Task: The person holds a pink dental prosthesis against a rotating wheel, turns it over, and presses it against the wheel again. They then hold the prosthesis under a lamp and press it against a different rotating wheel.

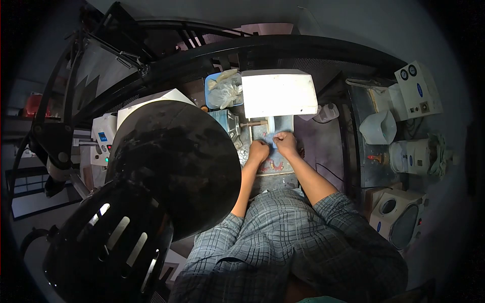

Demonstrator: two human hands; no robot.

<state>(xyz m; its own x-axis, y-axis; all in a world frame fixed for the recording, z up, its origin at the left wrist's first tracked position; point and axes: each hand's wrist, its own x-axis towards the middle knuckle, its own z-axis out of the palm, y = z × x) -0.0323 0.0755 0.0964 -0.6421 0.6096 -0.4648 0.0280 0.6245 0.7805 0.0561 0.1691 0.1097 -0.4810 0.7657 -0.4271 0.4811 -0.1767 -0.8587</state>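
My left hand (pixel 259 150) is closed, its fingers curled in toward the middle of a tray-like work surface (pixel 257 132). Close by on the right, my right hand (pixel 285 143) pinches with thumb and forefinger; what lies in the fingers is too small to make out. A bluish patch (pixel 272 140) shows between the two hands. Just below them rests a red, horseshoe-shaped piece (pixel 276 166), like a denture base, with more red bits around it. Beyond my left hand, a brown rod (pixel 254 123) sticks out from a blue-grey machine (pixel 225 121).
A black lamp shade (pixel 172 166) blocks much of the left. Ahead stand a white box-like hood (pixel 279 94) and a blue basin (pixel 208 93) with plastic bags (pixel 226 91). On the right are a white jug (pixel 378 127), a gauged machine (pixel 418 90) and a cream-coloured box (pixel 396 217).
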